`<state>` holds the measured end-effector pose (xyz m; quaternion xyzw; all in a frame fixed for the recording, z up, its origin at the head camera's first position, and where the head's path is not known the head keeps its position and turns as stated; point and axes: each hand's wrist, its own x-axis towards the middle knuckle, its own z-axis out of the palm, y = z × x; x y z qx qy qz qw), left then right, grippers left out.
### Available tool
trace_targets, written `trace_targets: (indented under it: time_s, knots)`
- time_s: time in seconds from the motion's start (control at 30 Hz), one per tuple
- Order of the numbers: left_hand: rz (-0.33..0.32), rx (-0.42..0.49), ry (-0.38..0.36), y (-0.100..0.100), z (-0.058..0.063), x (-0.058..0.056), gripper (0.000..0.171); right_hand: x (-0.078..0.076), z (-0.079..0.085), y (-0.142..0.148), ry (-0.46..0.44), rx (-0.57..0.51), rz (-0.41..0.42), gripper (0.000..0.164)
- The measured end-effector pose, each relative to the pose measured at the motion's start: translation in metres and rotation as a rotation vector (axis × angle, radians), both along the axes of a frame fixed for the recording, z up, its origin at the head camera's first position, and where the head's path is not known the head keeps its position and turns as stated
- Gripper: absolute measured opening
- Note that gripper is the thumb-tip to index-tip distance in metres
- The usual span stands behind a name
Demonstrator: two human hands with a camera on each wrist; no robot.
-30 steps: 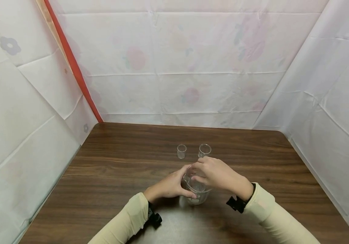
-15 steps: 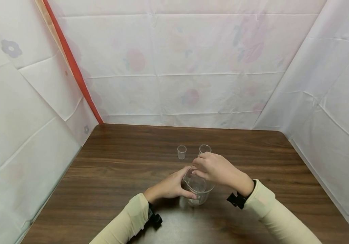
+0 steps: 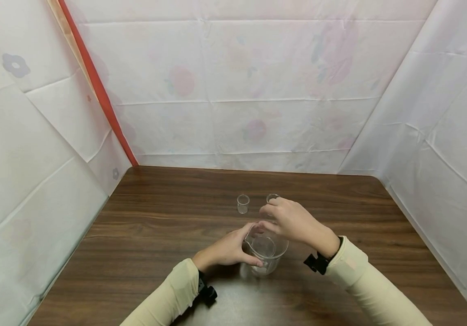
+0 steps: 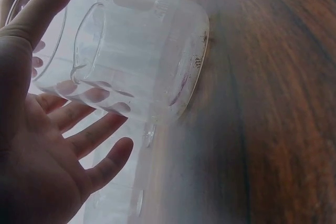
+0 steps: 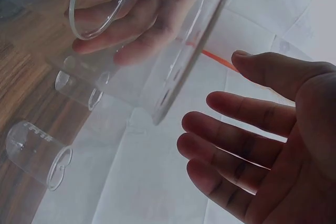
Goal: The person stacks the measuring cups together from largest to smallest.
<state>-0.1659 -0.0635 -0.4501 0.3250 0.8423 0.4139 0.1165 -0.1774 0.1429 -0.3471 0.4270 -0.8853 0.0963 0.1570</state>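
Observation:
A large glass beaker (image 3: 277, 257) stands on the table with a smaller glass beaker (image 4: 123, 43) nested inside it. My left hand (image 3: 227, 246) holds the large beaker from the left, thumb on its near side and fingers spread along the far side. Just above the rim is my right hand (image 3: 292, 222); its fingers (image 5: 226, 140) are loosely bent with nothing between them in the right wrist view. Beyond the hands stand two small beakers: the left one (image 3: 243, 204) shows whole, while the right one (image 3: 273, 197) is mostly hidden behind my right hand.
The brown wood-grain table (image 3: 156, 217) carries the glassware. Pale printed sheeting (image 3: 233, 127) hangs behind it and on both sides, with a red strip (image 3: 103, 99) at the back left corner.
My right hand has risen out of the large beaker's mouth and moved slightly away, uncovering the nested beaker and covering more of the right small one. The left hand keeps its hold.

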Motion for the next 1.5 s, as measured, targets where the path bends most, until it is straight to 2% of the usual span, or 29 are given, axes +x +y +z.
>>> trace_targets:
  time_s: [0.43,0.87,1.27,1.5]
  knots:
    - [-0.007,-0.011,-0.016,-0.001,-0.001,-0.001,0.093,-0.007,0.000,0.002,-0.046,-0.013,-0.056,0.022]
    - [-0.002,-0.024,0.005,-0.001,-0.002,-0.002,0.090,-0.017,-0.008,0.003,-0.114,-0.066,-0.145,0.019]
    - [-0.032,-0.015,0.002,-0.002,-0.001,-0.003,0.092,-0.025,-0.017,0.006,-0.129,-0.092,-0.176,0.023]
    - [-0.031,0.005,0.000,-0.002,-0.001,-0.003,0.093,-0.032,-0.020,0.008,-0.151,-0.073,-0.226,0.031]
